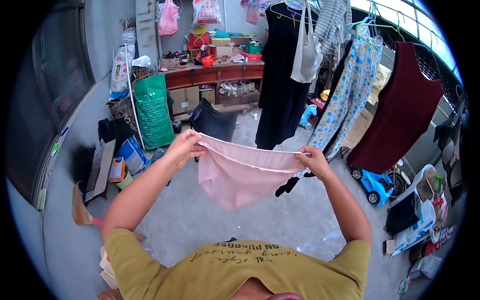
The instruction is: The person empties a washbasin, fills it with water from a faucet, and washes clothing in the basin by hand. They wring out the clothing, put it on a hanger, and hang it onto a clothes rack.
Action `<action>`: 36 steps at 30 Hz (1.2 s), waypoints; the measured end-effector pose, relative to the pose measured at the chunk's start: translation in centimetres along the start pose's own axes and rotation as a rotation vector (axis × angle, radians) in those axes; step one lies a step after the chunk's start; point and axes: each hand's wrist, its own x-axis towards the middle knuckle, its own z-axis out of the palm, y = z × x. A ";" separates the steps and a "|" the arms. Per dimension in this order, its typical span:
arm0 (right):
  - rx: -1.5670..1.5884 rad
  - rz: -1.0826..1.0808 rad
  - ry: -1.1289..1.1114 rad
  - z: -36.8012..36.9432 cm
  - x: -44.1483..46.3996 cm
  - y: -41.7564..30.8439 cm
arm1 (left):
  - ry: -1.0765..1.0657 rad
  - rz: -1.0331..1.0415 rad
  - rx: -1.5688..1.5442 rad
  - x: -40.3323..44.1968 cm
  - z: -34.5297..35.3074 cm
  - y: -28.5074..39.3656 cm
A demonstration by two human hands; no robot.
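A light pink cloth garment [245,175] hangs stretched between my two hands, its top edge pulled nearly straight and its lower part drooping. My left hand [186,149] pinches the garment's upper left corner. At the upper right corner, my right hand [314,161] grips the same edge between thumb and fingers. Just beyond my right hand hang a patterned blue garment [350,82] and a long black garment [282,80]. The floor shows beneath the pink cloth.
A dark red garment [400,110] hangs at the right, above a blue toy car [374,186]. A green sack [153,111] stands at the left near a broom [80,206]. A cluttered red-brown desk [215,75] is at the back, with a black chair [214,120] before it.
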 end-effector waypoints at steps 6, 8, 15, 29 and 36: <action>-0.144 -0.052 0.037 2.0 8.5 2.9 | 0.004 0.137 0.042 11.2 -1.8 2.3; -0.121 0.019 0.026 2.5 11.4 3.8 | 0.049 0.186 0.125 14.7 -2.5 3.4; -0.193 -0.050 -0.280 6.1 26.4 8.7 | -0.004 0.178 0.153 25.3 -6.7 7.3; -0.591 -0.094 -0.527 14.1 46.4 1.8 | -0.289 0.237 0.105 41.5 -14.8 15.7; -0.721 -0.048 -0.484 13.4 49.1 -5.2 | -0.497 0.218 0.105 48.8 -16.5 19.0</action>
